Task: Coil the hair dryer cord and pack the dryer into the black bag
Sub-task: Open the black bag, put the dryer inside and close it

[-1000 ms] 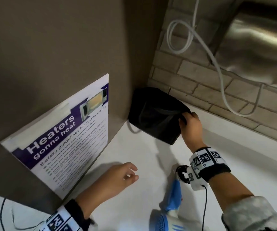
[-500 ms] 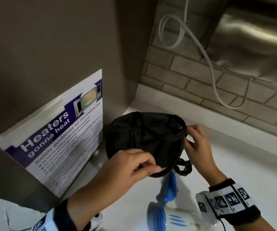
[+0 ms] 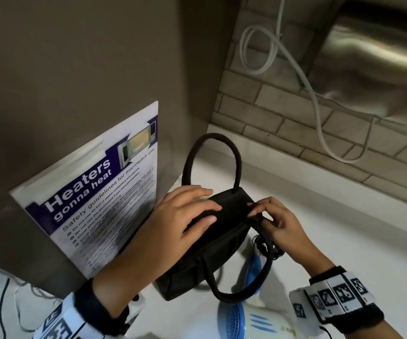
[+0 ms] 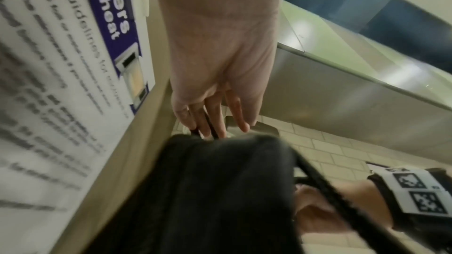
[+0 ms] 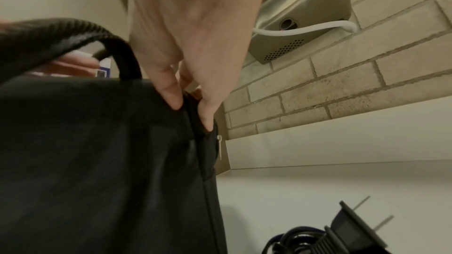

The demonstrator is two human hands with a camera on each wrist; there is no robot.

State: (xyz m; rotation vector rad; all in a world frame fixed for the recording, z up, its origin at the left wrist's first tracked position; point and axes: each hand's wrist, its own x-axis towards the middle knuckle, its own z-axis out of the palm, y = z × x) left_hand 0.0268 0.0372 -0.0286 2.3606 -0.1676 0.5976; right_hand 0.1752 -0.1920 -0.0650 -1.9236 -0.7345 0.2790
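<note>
Dryer (image 3: pixel 258 321) nearest the viewer: white body, blue grille and blue handle, lying on the white counter (image 3: pixel 320 241) at the bottom edge of the head view. Coiled black cord (image 5: pixel 300 239) with its two-pronged plug (image 5: pixel 347 227) lies on the counter just beside the bag.

Black bag (image 3: pixel 212 245), soft fabric with two rounded loop handles, stands behind the dryer; one handle arches up, the other droops toward the dryer. Left hand (image 3: pixel 180 223) rests on the bag top, fingers spread and nearly straight. Right hand (image 3: pixel 280 226) pinches the bag's top end edge between thumb and fingertips (image 5: pixel 171 94).

Left of the bag, a microwave safety poster (image 3: pixel 99 192) on a brown panel stands close. Counter lies open to the right. Behind, a brick wall (image 3: pixel 283 118) with a looped white cable (image 3: pixel 315 94) and a steel wall unit (image 3: pixel 381 64).
</note>
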